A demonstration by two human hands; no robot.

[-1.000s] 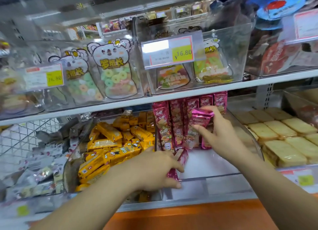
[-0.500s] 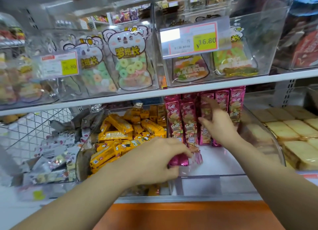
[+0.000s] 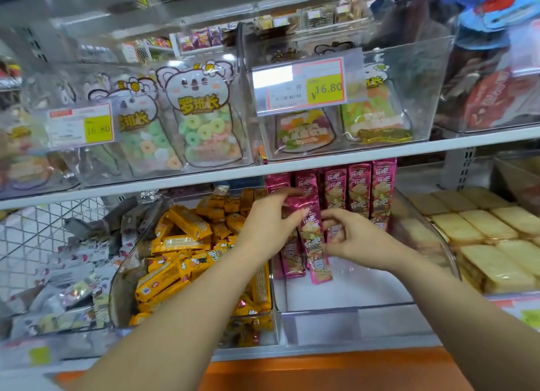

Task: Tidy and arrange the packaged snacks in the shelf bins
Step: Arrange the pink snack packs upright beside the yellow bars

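Several pink snack packs [image 3: 360, 190] stand upright in a row at the back of a clear bin [image 3: 336, 311] on the lower shelf. My left hand [image 3: 270, 225] grips the top of one pink pack [image 3: 314, 244] that stands tilted in front of the row. My right hand [image 3: 355, 237] pinches the same pack's right edge near its middle. More pink packs stand behind my left hand, partly hidden. The bin's white floor in front of the packs is bare.
A clear bin [image 3: 122, 285] of yellow snack bars sits left of the pink one, a bin of pale cakes [image 3: 479, 229] to the right. Grey wrapped snacks [image 3: 67, 276] lie far left. Gummy bags [image 3: 204, 118] and price tags [image 3: 301, 83] fill the upper shelf. An orange ledge [image 3: 321, 370] runs below.
My left hand has lifted a pink pack from the bin floor and stood it in front of the row. My right hand came off the standing row and took hold of that pack.
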